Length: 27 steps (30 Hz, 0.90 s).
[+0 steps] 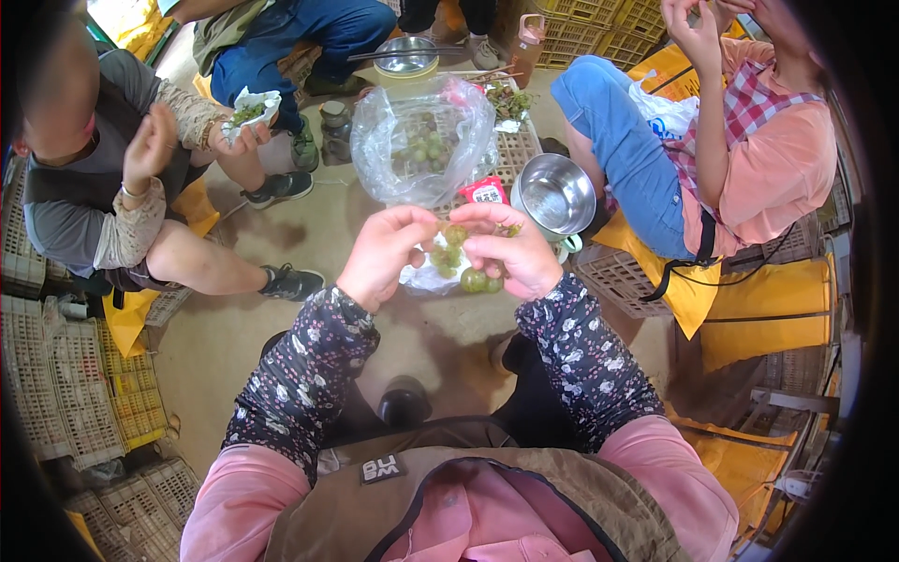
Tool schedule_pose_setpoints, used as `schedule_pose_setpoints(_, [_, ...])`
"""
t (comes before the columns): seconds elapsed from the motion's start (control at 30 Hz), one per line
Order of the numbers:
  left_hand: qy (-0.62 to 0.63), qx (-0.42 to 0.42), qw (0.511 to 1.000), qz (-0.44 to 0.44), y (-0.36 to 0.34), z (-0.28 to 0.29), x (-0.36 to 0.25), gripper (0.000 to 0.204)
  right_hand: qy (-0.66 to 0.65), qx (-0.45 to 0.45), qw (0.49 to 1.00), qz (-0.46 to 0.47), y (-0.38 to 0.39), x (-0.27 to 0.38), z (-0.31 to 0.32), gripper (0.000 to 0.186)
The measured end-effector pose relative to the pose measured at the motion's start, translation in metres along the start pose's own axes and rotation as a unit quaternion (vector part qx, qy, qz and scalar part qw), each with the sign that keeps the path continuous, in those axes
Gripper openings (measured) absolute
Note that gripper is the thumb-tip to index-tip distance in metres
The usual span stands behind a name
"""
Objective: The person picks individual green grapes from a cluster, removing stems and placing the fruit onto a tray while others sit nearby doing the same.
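My right hand [520, 258] is closed on a small bunch of green grapes [479, 281], which hangs between my two hands. Beside it, the fingers of my left hand [386, 248] are pinched together at the bunch's upper left; whether a grape is between them I cannot make out. A crumpled white sheet or bag [423, 279] shows behind and below the grapes. Just beyond my hands stands a clear plastic bag [375, 122] with more green grapes [426, 148] inside. A red packet [484, 191] lies between that bag and a steel pot [554, 195] with a pale green handle.
Seated people surround me: one at left holds a white wrapper [251, 105] with green stems, one at right sits on a yellow-draped crate [618, 272]. A steel bowl [405, 61] with chopsticks, a dark jar [336, 131] and a pinkish bottle [527, 47] stand farther off. Stacked crates [66, 384] line the left.
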<state>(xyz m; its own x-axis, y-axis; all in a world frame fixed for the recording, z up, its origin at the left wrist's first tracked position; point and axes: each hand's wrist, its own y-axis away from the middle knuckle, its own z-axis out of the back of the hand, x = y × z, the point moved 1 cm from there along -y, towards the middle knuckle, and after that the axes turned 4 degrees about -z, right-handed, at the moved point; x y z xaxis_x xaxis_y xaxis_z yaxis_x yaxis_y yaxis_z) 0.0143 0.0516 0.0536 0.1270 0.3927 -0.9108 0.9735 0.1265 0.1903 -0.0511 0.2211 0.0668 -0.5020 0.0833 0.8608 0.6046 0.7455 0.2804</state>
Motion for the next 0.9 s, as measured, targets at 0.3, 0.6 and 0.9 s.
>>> schedule_pose_setpoints(0.3, [-0.101,-0.009,0.991,-0.092,0.007,-0.007,-0.001,0.008,-0.008,-0.067,0.997,0.035,0.001,0.001,-0.005,0.027])
schedule_pose_setpoints(0.6, [-0.132,-0.022,0.985,-0.105,0.003,-0.006,0.002,0.008,0.087,-0.056,0.99,0.1,0.0,-0.002,-0.006,0.027])
schedule_pose_setpoints(0.9, [-0.273,-0.046,0.94,-0.198,0.002,-0.006,0.002,0.007,0.103,-0.058,0.986,0.115,-0.002,-0.001,-0.007,0.017])
